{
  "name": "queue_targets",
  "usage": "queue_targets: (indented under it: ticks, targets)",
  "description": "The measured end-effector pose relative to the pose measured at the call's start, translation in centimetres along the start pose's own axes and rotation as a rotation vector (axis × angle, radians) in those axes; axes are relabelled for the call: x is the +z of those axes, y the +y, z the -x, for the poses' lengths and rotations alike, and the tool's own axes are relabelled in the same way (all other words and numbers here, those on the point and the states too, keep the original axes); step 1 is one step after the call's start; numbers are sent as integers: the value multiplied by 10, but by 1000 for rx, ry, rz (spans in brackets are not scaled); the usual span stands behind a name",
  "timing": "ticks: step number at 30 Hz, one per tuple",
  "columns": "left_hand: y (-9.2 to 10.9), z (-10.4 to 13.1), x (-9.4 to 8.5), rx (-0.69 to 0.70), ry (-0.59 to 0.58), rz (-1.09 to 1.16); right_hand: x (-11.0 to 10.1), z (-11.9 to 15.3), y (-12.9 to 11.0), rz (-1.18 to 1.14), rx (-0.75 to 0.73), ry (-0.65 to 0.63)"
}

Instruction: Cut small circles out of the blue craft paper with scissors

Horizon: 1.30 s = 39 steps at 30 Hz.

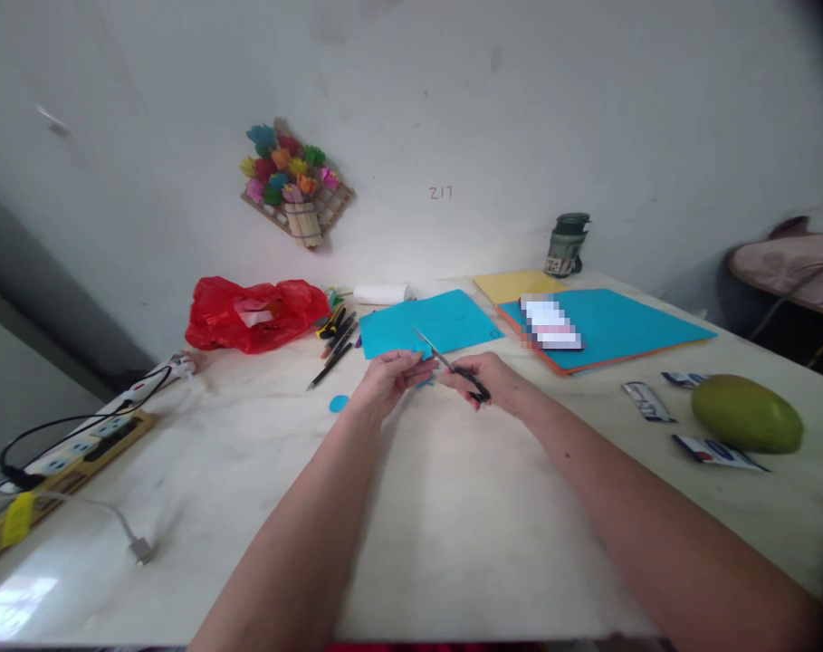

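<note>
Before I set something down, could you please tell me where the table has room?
There is room between the left forearm and right forearm, and from the left forearm to the cable plug. It is crowded around the scissors, pens, red bag and green fruit.

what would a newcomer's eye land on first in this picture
Probably the colourful flowers on the wall, upper left of centre, and the red bag below them on the table. The scissors, held at the middle in the right grip, may come next, then the green fruit at the right.
</note>
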State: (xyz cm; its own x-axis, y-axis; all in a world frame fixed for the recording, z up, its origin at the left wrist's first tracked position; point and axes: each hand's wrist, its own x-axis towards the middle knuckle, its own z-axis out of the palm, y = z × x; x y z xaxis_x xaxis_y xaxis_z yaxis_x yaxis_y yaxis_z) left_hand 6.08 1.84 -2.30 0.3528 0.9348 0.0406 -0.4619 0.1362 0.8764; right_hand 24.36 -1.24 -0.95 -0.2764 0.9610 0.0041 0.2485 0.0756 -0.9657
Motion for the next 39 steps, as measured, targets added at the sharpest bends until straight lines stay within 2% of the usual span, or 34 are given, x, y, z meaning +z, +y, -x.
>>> queue_targets:
  ticks: [12, 19, 26, 30, 39]
  targets:
    - [3, 1, 1, 11, 26, -30, -1, -6, 9, -56, -18, -4]
    - [7, 4, 0, 21, 19, -135, -11, -3, 6, -24, -48, -50]
    - [9, 6, 1, -31, -79, -220, -16, -1, 3, -129, -62, 17]
    - [7, 7, 2, -55, -173, -271, -15, -3, 6, -202, -129, 9]
    - [3, 6, 4, -135, -257, -409, -8, -3, 3, -245, -177, -39]
